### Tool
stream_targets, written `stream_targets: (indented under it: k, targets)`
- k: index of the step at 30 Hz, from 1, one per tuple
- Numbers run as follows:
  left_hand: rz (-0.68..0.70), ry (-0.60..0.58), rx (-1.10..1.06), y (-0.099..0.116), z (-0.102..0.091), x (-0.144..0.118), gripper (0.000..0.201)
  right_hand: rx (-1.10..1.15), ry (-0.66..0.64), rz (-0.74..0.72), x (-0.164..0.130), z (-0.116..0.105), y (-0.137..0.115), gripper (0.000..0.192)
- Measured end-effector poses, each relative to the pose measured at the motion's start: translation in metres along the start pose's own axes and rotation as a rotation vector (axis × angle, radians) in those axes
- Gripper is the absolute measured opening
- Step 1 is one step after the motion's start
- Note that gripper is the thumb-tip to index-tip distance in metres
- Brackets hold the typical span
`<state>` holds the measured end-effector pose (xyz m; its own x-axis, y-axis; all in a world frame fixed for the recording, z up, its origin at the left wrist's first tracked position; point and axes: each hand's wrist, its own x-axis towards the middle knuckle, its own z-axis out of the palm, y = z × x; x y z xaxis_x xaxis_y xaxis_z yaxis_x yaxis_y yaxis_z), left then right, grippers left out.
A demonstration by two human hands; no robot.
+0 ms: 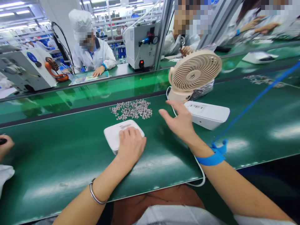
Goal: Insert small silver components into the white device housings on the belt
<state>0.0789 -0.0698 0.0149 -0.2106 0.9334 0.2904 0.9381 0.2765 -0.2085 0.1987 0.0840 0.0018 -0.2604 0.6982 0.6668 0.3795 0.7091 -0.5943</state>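
My left hand (131, 144) grips the right side of a white, rounded-square plastic device (112, 135), its fingers curled over the top. Faint grey print shows on that device, and my palm hides its near right corner. Just behind it lies a pile of small shiny metal parts (133, 109). My right hand (180, 122) is raised over the green work surface (70, 162), thumb and forefinger apart, with nothing visible between them. Beside it on the right sits a long white power strip (208, 114) with slots in its top.
A beige fan (194, 75) stands behind the power strip. A white cord (202, 175) hangs at the front edge. One blue strap (257, 100) runs from my right wristband to the upper right. At far left a co-worker's hand (6, 145) holds something dark. Others work across the green divider.
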Motion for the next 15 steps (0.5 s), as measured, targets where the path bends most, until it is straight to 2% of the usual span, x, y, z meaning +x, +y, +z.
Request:
stream_targets:
  k: [2,4,6,8,9,11,13,15]
  targets:
    - [-0.168,-0.101,0.054,-0.022,-0.003,0.006,0.034,-0.169,0.133,0.024,0.008,-0.02,0.01,0.035]
    - [-0.342,-0.172,0.091,-0.05,-0.005,0.012,0.033,-0.357,0.173,0.159,0.012,-0.041,0.018,0.04]
    - [-0.498,-0.14,0.135,-0.075,-0.005,0.017,0.036,-0.519,0.147,0.343,0.01,-0.06,0.024,0.049]
    - [-0.599,-0.048,0.151,-0.09,-0.003,0.019,0.041,-0.61,0.058,0.521,0.002,-0.075,0.032,0.056]
    - [-0.602,-0.014,0.134,-0.094,0.0,0.019,0.042,-0.613,-0.008,0.579,-0.002,-0.081,0.038,0.056]
    - [-0.518,0.003,0.057,-0.093,0.008,0.02,0.04,-0.569,-0.116,0.581,-0.012,-0.089,0.051,0.052]
    - [-0.411,-0.01,-0.028,-0.086,0.018,0.021,0.035,-0.524,-0.108,0.46,-0.02,-0.093,0.066,0.048]
    - [-0.363,-0.023,-0.101,-0.08,0.027,0.024,0.034,-0.51,-0.047,0.352,-0.024,-0.093,0.076,0.052]
